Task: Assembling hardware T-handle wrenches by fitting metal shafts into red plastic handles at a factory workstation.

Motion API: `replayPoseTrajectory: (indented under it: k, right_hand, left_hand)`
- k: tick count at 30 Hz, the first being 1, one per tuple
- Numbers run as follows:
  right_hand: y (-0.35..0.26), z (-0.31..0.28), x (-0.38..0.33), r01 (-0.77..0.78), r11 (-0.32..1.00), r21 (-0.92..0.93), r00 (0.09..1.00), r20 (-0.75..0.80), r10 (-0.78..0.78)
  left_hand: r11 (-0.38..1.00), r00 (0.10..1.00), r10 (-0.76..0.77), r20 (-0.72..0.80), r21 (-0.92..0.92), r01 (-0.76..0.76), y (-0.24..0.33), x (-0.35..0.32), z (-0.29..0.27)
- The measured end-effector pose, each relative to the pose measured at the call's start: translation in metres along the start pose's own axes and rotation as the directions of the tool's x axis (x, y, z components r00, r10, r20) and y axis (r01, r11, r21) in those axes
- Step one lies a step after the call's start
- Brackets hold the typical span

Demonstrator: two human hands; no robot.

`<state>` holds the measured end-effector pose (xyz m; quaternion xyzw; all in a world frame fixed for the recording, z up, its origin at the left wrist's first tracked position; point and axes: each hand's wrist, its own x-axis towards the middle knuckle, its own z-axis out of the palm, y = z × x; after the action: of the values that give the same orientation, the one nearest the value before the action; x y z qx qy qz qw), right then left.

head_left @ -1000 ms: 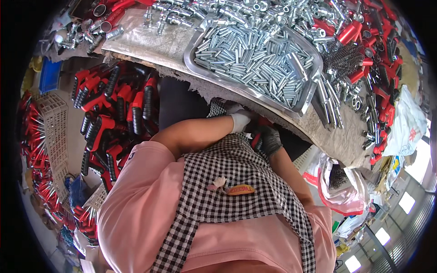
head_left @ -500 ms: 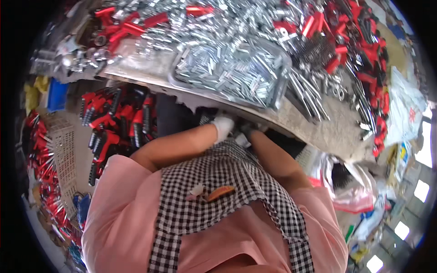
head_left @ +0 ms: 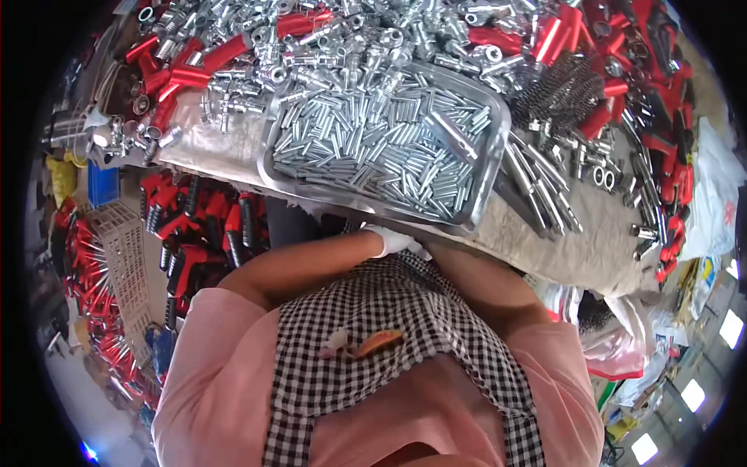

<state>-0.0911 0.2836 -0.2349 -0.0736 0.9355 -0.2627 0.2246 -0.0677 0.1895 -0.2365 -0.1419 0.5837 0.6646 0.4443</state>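
Note:
My left hand [head_left: 395,240], in a white glove, is at the table's near edge, against the top of the black-and-white checked apron [head_left: 373,311]. Part of the glove is covered by the edge, and I cannot make out whether its fingers hold anything. My right forearm [head_left: 482,280] reaches to the same spot, but the hand itself is hidden under the edge. Just beyond them, a metal tray [head_left: 268,159] full of short silvery pins [head_left: 373,156] sits on the table's front rim. A thicker metal tube [head_left: 451,134] lies on the pins.
Shiny metal fittings [head_left: 342,47] are heaped behind the tray, with red handle parts [head_left: 556,35] among them. Long metal rods [head_left: 541,183] and dark springs [head_left: 556,93] lie to its right. Red-and-black tools [head_left: 187,261] and a beige plastic crate [head_left: 124,265] are at the lower left.
The view has shifted, and the tray now appears larger and sharper. My right hand, partly visible before, has gone out of sight under the edge; the left glove stays near the same place.

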Motion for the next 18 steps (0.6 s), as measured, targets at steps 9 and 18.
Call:
replayPoseTrajectory:
  k: [9, 18]
  right_hand:
    - [0.041, -0.039, -0.002, 0.343, 0.892, -0.294, 0.927, -0.046, -0.372]
    - [-0.030, -0.178, -0.133, 0.617, 0.747, -0.246, 0.782, 0.298, -0.548]
  left_hand:
    - [0.661, 0.960, 0.272, 0.058, 0.714, -0.230, -0.004, -0.014, -0.009]
    - [0.811, 0.938, 0.327, -0.114, -0.476, -0.340, 0.054, -0.129, -0.023]
